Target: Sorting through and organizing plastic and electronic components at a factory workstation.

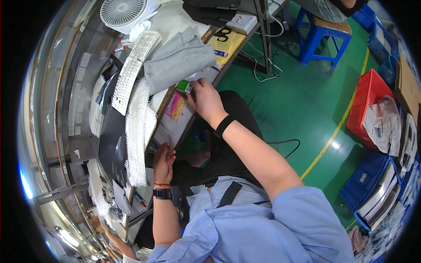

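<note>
My right hand (207, 101), a black band at its wrist, reaches over the open drawer (174, 129) under the desk edge. Its fingers and thumb close on the end of a small green-and-white packet (185, 86). A pink-and-yellow packet (176, 106) lies in the drawer just below that hand. Nearer to me, my left hand (163, 165), with a watch and a red string at the wrist, is at the drawer's near end. Its fingers are curled together; what they grip, if anything, is too small to name.
A folded grey cloth (180, 59), white keyboards (136, 72) and a white fan (123, 12) are on the desk. A yellow envelope (228, 42) with scissors lies beyond. On the right stand a blue stool (323, 37), a red crate (366, 105) and a blue bin (366, 184).
</note>
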A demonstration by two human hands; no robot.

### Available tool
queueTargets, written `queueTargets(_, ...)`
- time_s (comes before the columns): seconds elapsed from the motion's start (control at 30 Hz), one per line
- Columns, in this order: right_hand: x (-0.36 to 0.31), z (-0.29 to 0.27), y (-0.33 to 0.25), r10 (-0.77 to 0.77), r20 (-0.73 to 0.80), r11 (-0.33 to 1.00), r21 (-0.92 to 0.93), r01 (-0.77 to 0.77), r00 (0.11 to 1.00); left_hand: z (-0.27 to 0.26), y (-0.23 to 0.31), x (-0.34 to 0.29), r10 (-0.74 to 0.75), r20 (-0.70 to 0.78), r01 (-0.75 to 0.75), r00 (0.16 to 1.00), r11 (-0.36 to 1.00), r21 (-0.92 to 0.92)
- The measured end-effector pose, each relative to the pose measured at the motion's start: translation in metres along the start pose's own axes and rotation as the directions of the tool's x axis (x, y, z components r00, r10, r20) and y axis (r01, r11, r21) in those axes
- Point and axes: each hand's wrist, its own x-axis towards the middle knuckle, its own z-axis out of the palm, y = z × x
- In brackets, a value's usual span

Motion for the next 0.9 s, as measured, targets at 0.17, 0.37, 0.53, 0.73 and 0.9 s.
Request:
queueTargets(0.17, 0.035, -0.012, -0.014, 0.225, 0.403, 0.973, -0.144, -0.182, 0.887, -0.016, -0.002, -0.003, -0.001, -0.031, 0.001, 1.0, 1.0, -0.008)
queueTargets(0.37, 0.104, 0.048, 0.065, -0.317, -0.092, 0.936, -0.192, 0.295, 0.944, -0.005, -0.002, 0.004, -0.04, -0.021, 0.04, 0.999, 0.999, -0.01)
queueTargets(0.53, 0.109, 0.066, 0.045, -0.327, -0.056, 0.944, -0.069, 0.323, 0.943, -0.024, -0.004, -0.002, -0.036, -0.089, 0.034, 0.995, 0.999, -0.017)
queueTargets(0.73, 0.123, 0.051, 0.046, -0.312, 0.005, 0.945, 0.101, 0.31, 0.95, -0.033, -0.006, -0.007, -0.041, -0.076, 0.035, 0.996, 0.996, -0.085)
queueTargets(0.9, 0.118, 0.038, 0.04, -0.281, 0.054, 0.942, 0.205, 0.265, 0.958, -0.037, -0.008, 0.0, -0.037, -0.05, 0.032, 0.998, 0.994, -0.107)
